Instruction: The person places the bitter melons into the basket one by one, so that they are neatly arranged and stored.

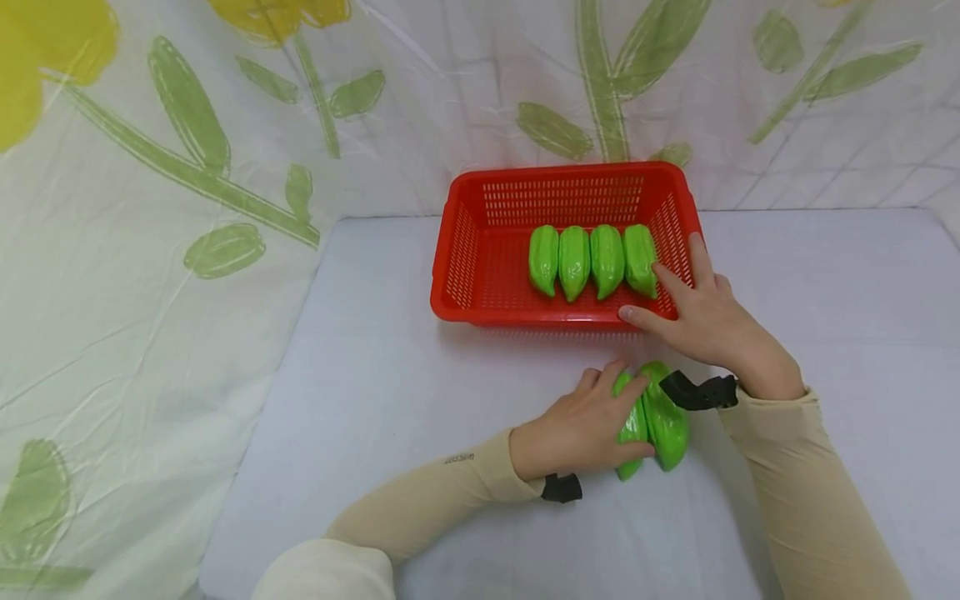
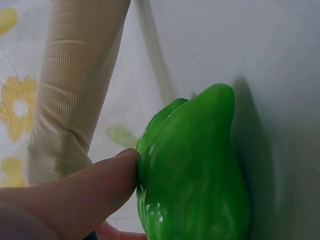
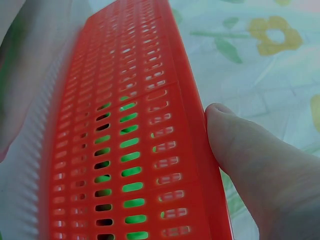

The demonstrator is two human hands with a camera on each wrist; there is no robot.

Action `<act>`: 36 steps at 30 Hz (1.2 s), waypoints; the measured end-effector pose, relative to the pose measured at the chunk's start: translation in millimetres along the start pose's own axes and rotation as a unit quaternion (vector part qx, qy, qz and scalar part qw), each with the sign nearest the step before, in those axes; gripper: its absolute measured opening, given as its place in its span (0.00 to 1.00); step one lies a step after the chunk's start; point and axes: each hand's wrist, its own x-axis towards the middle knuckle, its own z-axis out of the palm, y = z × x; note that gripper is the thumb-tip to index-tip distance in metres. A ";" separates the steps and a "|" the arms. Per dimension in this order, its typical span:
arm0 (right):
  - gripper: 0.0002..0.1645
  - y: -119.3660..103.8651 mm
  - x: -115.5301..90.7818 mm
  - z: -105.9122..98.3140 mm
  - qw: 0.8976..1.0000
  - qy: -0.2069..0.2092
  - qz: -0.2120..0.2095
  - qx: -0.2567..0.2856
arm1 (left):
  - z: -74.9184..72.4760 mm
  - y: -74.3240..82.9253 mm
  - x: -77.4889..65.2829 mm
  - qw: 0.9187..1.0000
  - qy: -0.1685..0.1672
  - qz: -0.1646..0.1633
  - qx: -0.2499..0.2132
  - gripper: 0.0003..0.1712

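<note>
My left hand (image 1: 581,429) grips a glossy green ridged star fruit (image 1: 632,423) on the table, fingers over its top and thumb at its near end. In the left wrist view the thumb (image 2: 112,177) presses the side of a green star fruit (image 2: 200,175). A second star fruit (image 1: 666,421) lies against it on the right. My right hand (image 1: 712,321) spreads over the right front corner of a red plastic basket (image 1: 525,317). Its thumb (image 3: 240,135) rests at the rim, and its index finger reaches to the rightmost star fruit (image 1: 640,260) inside.
Several star fruits (image 1: 574,262) stand in a row in the basket's right part, tips toward me. Bare basket floor (image 1: 502,267) shows at the left. The pale table (image 1: 360,375) meets a flower-patterned sheet (image 1: 435,100) at the back and left.
</note>
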 end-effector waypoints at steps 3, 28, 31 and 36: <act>0.64 -0.2 0.1 -0.4 1.000 -0.002 0.000 0.000 | 0.4 -0.6 0.1 1.000 0.004 0.006 0.008 0.49; 0.65 -1.1 0.6 -2.3 1.000 -0.002 0.000 -0.004 | 1.4 -6.0 9.6 0.999 0.012 0.037 -0.005 0.41; 0.65 -0.8 0.7 -2.1 1.000 -0.002 -0.001 -0.005 | 1.2 -6.1 9.7 0.999 0.011 0.036 -0.008 0.41; 0.64 -0.4 0.5 -1.3 1.000 -0.001 -0.002 -0.005 | 0.4 -6.5 9.8 0.999 0.008 0.037 -0.020 0.40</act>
